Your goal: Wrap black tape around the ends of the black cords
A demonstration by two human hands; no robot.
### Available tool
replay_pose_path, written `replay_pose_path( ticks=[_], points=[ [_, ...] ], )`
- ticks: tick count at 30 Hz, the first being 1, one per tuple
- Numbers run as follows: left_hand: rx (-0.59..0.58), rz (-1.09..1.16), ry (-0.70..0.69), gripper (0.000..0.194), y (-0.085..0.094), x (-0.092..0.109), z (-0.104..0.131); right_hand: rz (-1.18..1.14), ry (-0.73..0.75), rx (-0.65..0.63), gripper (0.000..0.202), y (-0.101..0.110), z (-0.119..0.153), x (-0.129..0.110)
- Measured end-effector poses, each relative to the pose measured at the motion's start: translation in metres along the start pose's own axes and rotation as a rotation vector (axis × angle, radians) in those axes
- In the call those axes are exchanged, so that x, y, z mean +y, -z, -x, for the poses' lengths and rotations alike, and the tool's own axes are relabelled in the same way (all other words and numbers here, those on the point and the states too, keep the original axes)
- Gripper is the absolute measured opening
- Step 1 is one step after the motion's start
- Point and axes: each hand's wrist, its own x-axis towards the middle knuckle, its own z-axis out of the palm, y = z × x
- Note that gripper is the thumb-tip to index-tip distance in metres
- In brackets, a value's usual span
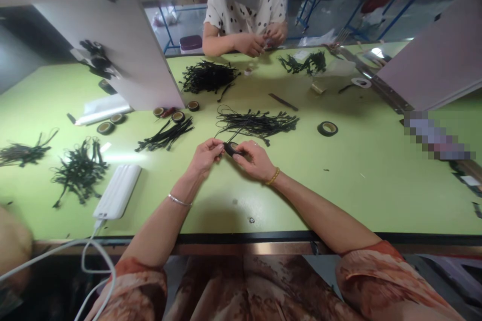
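Near the middle of the green table, my right hand (pixel 254 159) is closed around a roll of black tape (pixel 232 149). Just left of it, my left hand (pixel 207 155) pinches a thin black cable (pixel 234 135) where it meets the tape; the fingertips hide most of that spot. Both hands almost touch. Right behind them lies a loose bundle of black cables (pixel 263 123) with small connectors. To the left is a smaller bunch of black cables (pixel 165 134), a tape roll resting by its top.
A white power bank (pixel 117 191) with a white cord lies at left, near more cable bunches (pixel 81 170). Another tape roll (pixel 327 129) lies at right. Across the table, a co-worker's hands (pixel 259 42) are beside a big cable pile (pixel 209 76). White partitions (pixel 124 55) stand on both sides.
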Motion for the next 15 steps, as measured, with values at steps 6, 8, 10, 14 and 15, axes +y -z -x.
replay_pose_path(
  ticks=[6,8,10,14,15],
  points=[
    [-0.076,-0.017,-0.058,0.039,-0.004,0.003,0.007,-0.237,-0.267,0.009,0.025,-0.007,0.000,-0.001],
    [-0.116,-0.058,-0.065,0.035,-0.005,0.004,0.008,-0.440,-0.337,0.026,0.031,-0.009,-0.001,0.001],
    [-0.152,-0.096,-0.094,0.032,-0.006,0.003,0.009,-0.592,-0.379,0.048,0.037,-0.010,-0.003,0.003],
    [-0.171,-0.198,-0.178,0.022,-0.008,0.001,0.011,-0.690,-0.425,0.085,0.037,-0.012,-0.004,0.004],
    [-0.159,-0.235,-0.197,0.019,-0.009,0.001,0.011,-0.700,-0.437,0.095,0.036,-0.012,-0.004,0.003]
  ],
)
